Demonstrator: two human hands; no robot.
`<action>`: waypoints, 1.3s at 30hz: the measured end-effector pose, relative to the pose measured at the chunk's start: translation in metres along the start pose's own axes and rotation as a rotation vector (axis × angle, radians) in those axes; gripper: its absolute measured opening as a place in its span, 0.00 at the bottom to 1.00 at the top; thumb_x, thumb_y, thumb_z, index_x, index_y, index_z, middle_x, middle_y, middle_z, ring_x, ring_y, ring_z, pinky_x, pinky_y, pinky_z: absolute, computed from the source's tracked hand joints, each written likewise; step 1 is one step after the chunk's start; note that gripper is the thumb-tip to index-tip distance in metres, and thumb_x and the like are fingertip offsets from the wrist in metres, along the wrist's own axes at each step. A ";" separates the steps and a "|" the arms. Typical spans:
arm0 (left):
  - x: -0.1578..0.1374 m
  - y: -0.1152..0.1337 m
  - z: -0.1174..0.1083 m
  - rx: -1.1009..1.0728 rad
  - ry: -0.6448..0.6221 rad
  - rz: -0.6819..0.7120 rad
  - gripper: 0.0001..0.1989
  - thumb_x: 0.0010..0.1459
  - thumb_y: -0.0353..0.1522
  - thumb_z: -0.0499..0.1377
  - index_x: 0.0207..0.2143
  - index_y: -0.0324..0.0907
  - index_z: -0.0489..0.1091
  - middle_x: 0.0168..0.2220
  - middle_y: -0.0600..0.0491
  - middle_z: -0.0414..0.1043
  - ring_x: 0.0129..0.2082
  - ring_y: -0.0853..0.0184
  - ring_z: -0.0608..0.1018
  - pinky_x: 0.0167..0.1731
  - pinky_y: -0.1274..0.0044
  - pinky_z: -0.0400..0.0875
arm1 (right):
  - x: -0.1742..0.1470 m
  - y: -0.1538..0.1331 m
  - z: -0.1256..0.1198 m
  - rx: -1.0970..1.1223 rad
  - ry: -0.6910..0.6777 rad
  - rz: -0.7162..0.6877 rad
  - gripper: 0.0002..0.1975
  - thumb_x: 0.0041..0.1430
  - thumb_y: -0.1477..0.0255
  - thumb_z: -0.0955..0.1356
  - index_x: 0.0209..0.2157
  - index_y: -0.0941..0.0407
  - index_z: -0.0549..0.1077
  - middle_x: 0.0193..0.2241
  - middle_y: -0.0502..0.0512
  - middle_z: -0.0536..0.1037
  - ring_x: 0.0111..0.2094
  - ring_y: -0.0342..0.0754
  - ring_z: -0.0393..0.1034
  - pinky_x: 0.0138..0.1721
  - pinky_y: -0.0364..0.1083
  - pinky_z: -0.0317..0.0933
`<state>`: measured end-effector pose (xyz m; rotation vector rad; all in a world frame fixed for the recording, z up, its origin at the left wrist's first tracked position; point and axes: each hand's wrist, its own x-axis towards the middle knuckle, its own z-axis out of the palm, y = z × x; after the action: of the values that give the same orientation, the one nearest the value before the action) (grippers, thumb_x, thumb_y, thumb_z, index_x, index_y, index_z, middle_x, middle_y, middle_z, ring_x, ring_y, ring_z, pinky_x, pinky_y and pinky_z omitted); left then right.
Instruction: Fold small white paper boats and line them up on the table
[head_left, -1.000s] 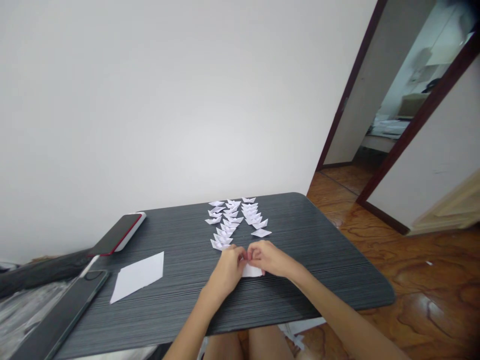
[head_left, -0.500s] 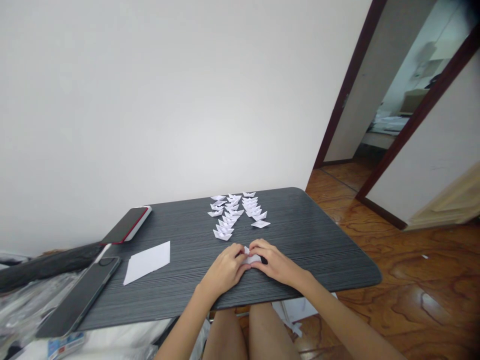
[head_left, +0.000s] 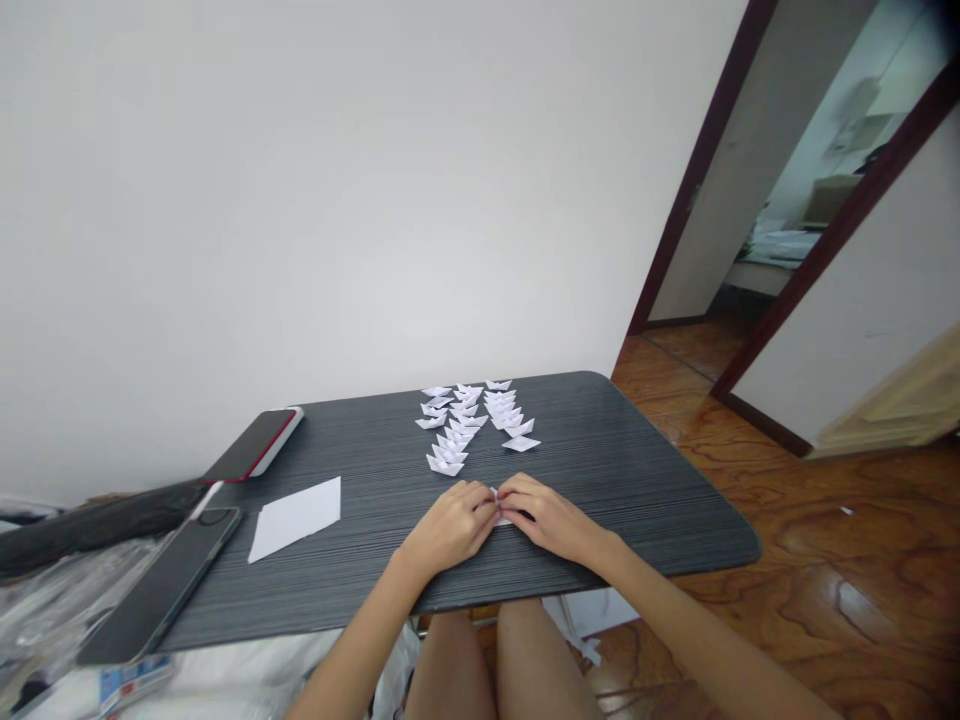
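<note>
A small piece of folded white paper (head_left: 505, 521) is pinched between my two hands near the front of the dark table (head_left: 637, 500). My left hand (head_left: 454, 525) grips it from the left, fingers bent and pressed together. From the right, my right hand (head_left: 553, 517) closes on the same paper, its fingertips almost touching those of the left. Most of the paper is hidden behind my fingers. Beyond my hands stand several white paper boats (head_left: 448, 462) in overlapping rows, with one separate paper boat (head_left: 521, 443) at the near end of the right row.
White paper sheets (head_left: 296, 518) lie on the table's left part. A dark phone-like slab (head_left: 161, 590) and a red-edged device (head_left: 255, 445) rest along the left edge. A wall (head_left: 375, 200) rises behind the table. Paper scraps (head_left: 589, 648) lie below it.
My fingers have drawn closer together over the folded paper, so less of it shows. The left hand has shifted slightly right. The boats and sheets stay in place.
</note>
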<state>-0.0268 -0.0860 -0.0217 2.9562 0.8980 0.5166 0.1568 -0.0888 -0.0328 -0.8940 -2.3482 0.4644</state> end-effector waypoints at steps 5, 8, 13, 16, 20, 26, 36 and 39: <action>-0.002 -0.001 0.005 -0.282 0.087 -0.169 0.11 0.55 0.31 0.48 0.36 0.39 0.68 0.39 0.47 0.65 0.39 0.67 0.68 0.40 0.74 0.64 | 0.003 0.004 0.002 0.149 0.067 0.162 0.05 0.52 0.76 0.63 0.28 0.58 0.70 0.32 0.54 0.70 0.33 0.43 0.64 0.36 0.43 0.59; -0.001 -0.002 0.010 -0.410 0.145 -0.324 0.10 0.54 0.28 0.49 0.30 0.38 0.69 0.36 0.48 0.65 0.36 0.68 0.69 0.38 0.76 0.64 | 0.005 0.008 0.004 0.196 0.077 0.299 0.03 0.48 0.75 0.65 0.24 0.59 0.70 0.31 0.53 0.69 0.25 0.39 0.62 0.29 0.41 0.59; 0.002 0.001 0.011 -0.522 0.216 -0.478 0.09 0.53 0.29 0.50 0.28 0.38 0.69 0.36 0.49 0.66 0.26 0.72 0.69 0.30 0.78 0.64 | 0.010 0.015 0.008 0.277 0.124 0.435 0.04 0.44 0.73 0.67 0.21 0.59 0.71 0.29 0.53 0.70 0.25 0.40 0.62 0.28 0.41 0.59; 0.003 0.004 0.010 -0.600 0.311 -0.530 0.09 0.53 0.30 0.51 0.28 0.38 0.70 0.36 0.48 0.65 0.27 0.72 0.69 0.29 0.78 0.65 | 0.014 0.015 0.008 0.468 0.149 0.506 0.06 0.45 0.71 0.66 0.24 0.59 0.70 0.23 0.51 0.71 0.24 0.41 0.64 0.27 0.41 0.59; 0.005 0.003 0.009 -0.781 0.422 -0.559 0.08 0.51 0.32 0.53 0.27 0.38 0.70 0.36 0.48 0.66 0.32 0.69 0.70 0.30 0.79 0.66 | 0.021 0.010 0.002 0.841 0.116 0.582 0.10 0.44 0.67 0.66 0.26 0.60 0.66 0.17 0.49 0.70 0.19 0.41 0.65 0.21 0.41 0.60; 0.020 -0.008 -0.004 -0.991 0.489 -0.545 0.06 0.45 0.32 0.59 0.26 0.38 0.72 0.36 0.48 0.66 0.36 0.66 0.71 0.34 0.76 0.66 | 0.034 0.007 -0.017 0.826 0.205 0.434 0.10 0.42 0.68 0.68 0.23 0.60 0.67 0.19 0.48 0.68 0.21 0.40 0.64 0.25 0.41 0.59; 0.047 -0.029 -0.026 -0.929 0.608 -0.580 0.07 0.46 0.32 0.58 0.25 0.36 0.71 0.34 0.47 0.70 0.33 0.66 0.72 0.32 0.77 0.65 | 0.068 0.017 -0.032 0.834 0.319 0.336 0.10 0.43 0.69 0.69 0.21 0.60 0.64 0.18 0.47 0.67 0.20 0.38 0.62 0.23 0.40 0.59; 0.051 -0.036 -0.022 -1.047 0.621 -0.656 0.10 0.44 0.33 0.60 0.29 0.35 0.69 0.33 0.48 0.71 0.31 0.67 0.73 0.31 0.78 0.66 | 0.078 0.022 -0.031 0.886 0.336 0.371 0.12 0.40 0.68 0.69 0.20 0.59 0.62 0.18 0.45 0.66 0.19 0.37 0.62 0.21 0.39 0.61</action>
<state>-0.0134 -0.0304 0.0114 1.4765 1.0697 1.3351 0.1401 -0.0159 0.0109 -0.8540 -1.4205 1.2614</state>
